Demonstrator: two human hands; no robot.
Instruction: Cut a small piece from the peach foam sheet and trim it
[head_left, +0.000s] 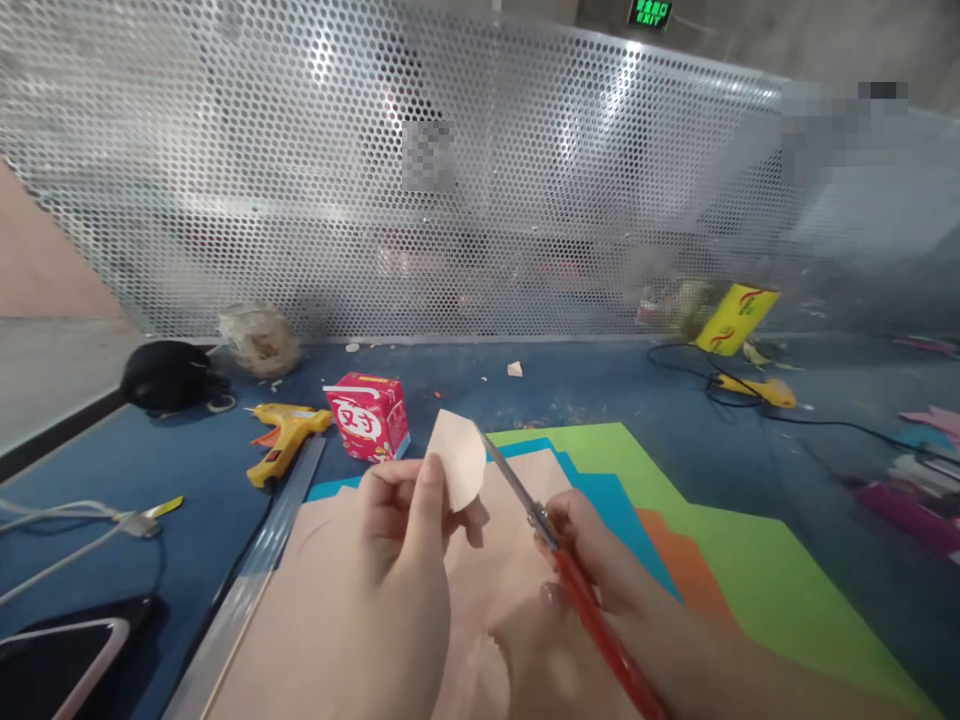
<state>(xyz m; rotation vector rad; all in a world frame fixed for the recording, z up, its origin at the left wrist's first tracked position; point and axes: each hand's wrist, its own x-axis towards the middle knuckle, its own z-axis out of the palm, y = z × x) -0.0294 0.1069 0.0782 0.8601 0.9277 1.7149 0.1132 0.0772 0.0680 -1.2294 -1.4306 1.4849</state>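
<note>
Cutting is judged to be well along: a small pale pink paper piece (459,458) already shows a curved, rounded edge on its right side and a point at the top, and the scissors (559,560) are set against that edge, blades nearly together at the paper's two o'clock side. How much of the outline is left cannot be told, since the lower part is hidden behind the fingers.

Largest first, the blue table (172,470) is counted as one, backed at twelve o'clock by one perforated metal screen (450,200). Coloured sheets are stacked at six o'clock: one pink sheet (322,620), one green sheet (720,540), one teal (600,500) and one orange (667,550), four in all. One metal ruler (255,570) lies along their nine o'clock edge.

One phone (60,660) is seen at eight o'clock. Two yellow glue guns are counted, one (285,435) at ten o'clock and another (757,390) at two o'clock. One red carton (369,415) stands at eleven o'clock, just beyond the paper piece.

The left hand (397,560) is pinched shut on the paper piece, held up above the pink sheet. The right hand (600,560) is closed around the red handles of the scissors.
</note>
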